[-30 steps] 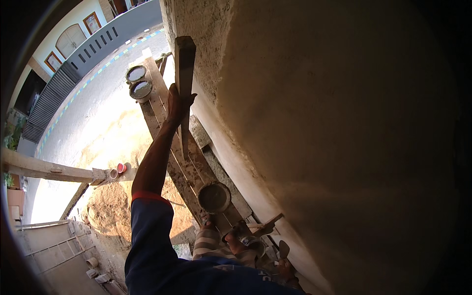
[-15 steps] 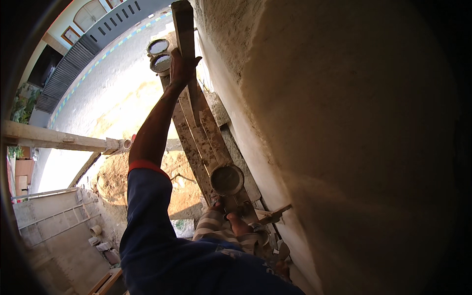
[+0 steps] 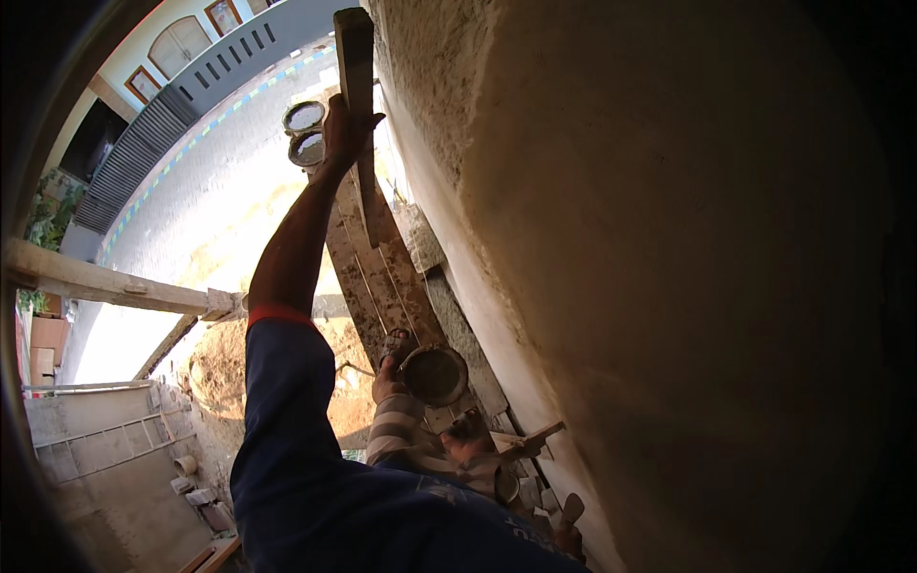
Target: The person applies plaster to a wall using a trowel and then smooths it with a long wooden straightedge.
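My left arm reaches far forward, and my left hand [image 3: 346,141] is wrapped around a long wooden straightedge [image 3: 354,59]. The straightedge stands close beside the rough plastered wall [image 3: 535,229], its narrow lower end over the planks. Low in the view, partly hidden by my shirt, my right hand [image 3: 569,544] is closed around a small tool with a rounded tan end [image 3: 573,509]; its exact kind is hard to make out. A round bucket [image 3: 465,372] holding grey mix sits between my bare feet.
I stand on scaffold planks [image 3: 396,263] smeared with mortar. Two more buckets [image 3: 289,153] stand at their far end. A wooden beam [image 3: 115,285] crosses at left, above a sand heap [image 3: 215,363]. A ladder [image 3: 105,441] lies lower left. A short wooden piece [image 3: 533,442] juts near the wall.
My left foot has stepped forward beside the bucket. The view has shifted slightly, and the right hand with its tool shows a little lower and further right. The left hand keeps its hold on the straightedge.
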A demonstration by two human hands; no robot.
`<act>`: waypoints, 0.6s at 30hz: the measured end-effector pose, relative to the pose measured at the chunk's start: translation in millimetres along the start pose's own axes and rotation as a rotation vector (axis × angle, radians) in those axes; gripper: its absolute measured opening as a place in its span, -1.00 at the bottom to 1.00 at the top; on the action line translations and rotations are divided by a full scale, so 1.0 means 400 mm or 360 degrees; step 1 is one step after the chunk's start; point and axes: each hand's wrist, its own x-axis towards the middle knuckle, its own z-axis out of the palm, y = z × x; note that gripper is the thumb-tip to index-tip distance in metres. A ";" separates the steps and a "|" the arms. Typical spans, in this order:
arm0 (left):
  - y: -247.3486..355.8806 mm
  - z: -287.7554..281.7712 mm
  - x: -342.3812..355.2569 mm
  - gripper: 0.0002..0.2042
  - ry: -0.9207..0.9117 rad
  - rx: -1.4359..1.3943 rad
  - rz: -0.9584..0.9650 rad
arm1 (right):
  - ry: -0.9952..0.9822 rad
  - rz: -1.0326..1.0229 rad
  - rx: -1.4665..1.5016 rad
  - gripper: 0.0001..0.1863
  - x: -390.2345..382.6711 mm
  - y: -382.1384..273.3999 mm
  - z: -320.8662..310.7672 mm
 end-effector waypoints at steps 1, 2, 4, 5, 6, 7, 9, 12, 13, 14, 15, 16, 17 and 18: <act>-0.015 0.021 0.015 -0.39 -0.0037 -0.0036 0.0003 | -0.0635 0.0706 0.1085 -0.73 0.050 0.011 0.001; -0.038 0.035 0.051 -0.39 -0.0066 -0.0068 0.0020 | -0.0957 0.0997 0.1716 -0.73 0.087 0.004 0.009; -0.032 0.075 0.100 -0.37 -0.0104 -0.0047 -0.0165 | -0.1232 0.1817 0.2733 -0.69 0.169 0.000 0.006; -0.048 0.131 0.134 -0.35 -0.0143 -0.0075 -0.0129 | -0.1172 0.2052 0.3023 -0.68 0.203 -0.033 -0.022; -0.099 0.162 0.158 -0.33 -0.0181 -0.0074 -0.0118 | -0.1113 0.2264 0.3296 -0.66 0.253 -0.053 -0.041; -0.124 0.193 0.175 -0.31 -0.0233 -0.0099 -0.0170 | -0.0954 0.1725 0.2541 -0.66 0.306 -0.074 -0.060; -0.144 0.276 0.227 -0.32 -0.0180 -0.0072 -0.0111 | -0.0691 0.1128 0.1663 -0.63 0.387 -0.119 -0.114; -0.115 0.439 0.302 -0.33 -0.0134 0.0038 0.0113 | -0.0629 0.1736 0.2484 -0.56 0.485 -0.154 -0.260; -0.125 0.477 0.328 -0.33 -0.0184 0.0064 0.0132 | -0.0613 0.1948 0.2728 -0.53 0.522 -0.152 -0.311; -0.124 0.503 0.358 -0.32 -0.0318 0.0029 0.0030 | -0.0620 0.2156 0.2836 -0.51 0.560 -0.156 -0.356; -0.151 0.543 0.373 -0.31 -0.0375 -0.0038 0.0032 | -0.0757 0.2351 0.2864 -0.51 0.568 -0.156 -0.380; -0.157 0.549 0.381 -0.31 -0.0432 0.0143 -0.0110 | -0.0911 0.2538 0.2881 -0.49 0.587 -0.149 -0.394; -0.208 0.557 0.429 -0.30 -0.0285 0.0109 0.0001 | -0.0906 0.2588 0.2808 -0.48 0.643 -0.125 -0.405; -0.190 0.576 0.430 -0.28 -0.0402 0.0106 -0.0141 | -0.0931 0.2682 0.2698 -0.48 0.652 -0.140 -0.429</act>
